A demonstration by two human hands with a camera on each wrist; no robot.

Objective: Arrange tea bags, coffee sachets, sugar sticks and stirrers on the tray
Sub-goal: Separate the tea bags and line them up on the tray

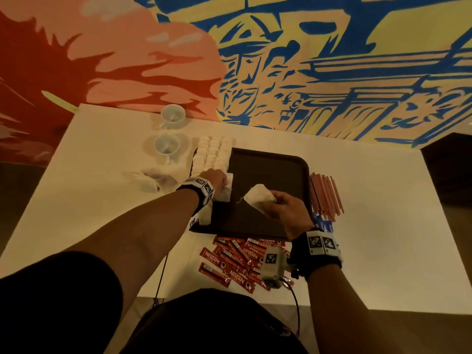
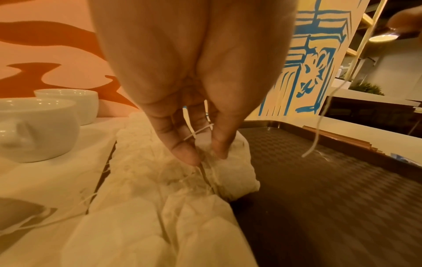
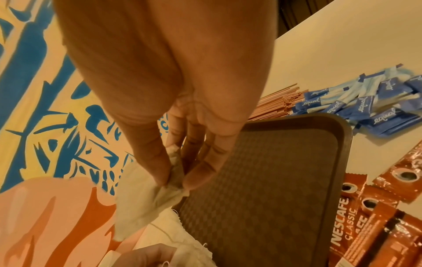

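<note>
A dark brown tray (image 1: 270, 175) lies mid-table. My left hand (image 1: 221, 182) is at the tray's left edge, where thumb and finger pinch the top of a white tea bag (image 2: 235, 173) resting on the tray (image 2: 319, 198) beside rows of tea bags (image 1: 213, 154). Over the tray's middle, my right hand (image 1: 272, 200) pinches a second tea bag (image 1: 258, 196) by one corner, and it hangs in the air (image 3: 141, 202). Orange stirrers (image 1: 324, 195) and blue sugar sticks (image 3: 370, 106) lie right of the tray. Red coffee sachets (image 1: 237, 261) lie in front of it.
Two white cups (image 1: 172, 116) (image 1: 167, 145) stand at the back left. A loose heap of tea bags (image 1: 150, 180) lies left of my left wrist. A painted wall runs along the table's far edge. The white table (image 1: 383, 238) is bare to the right.
</note>
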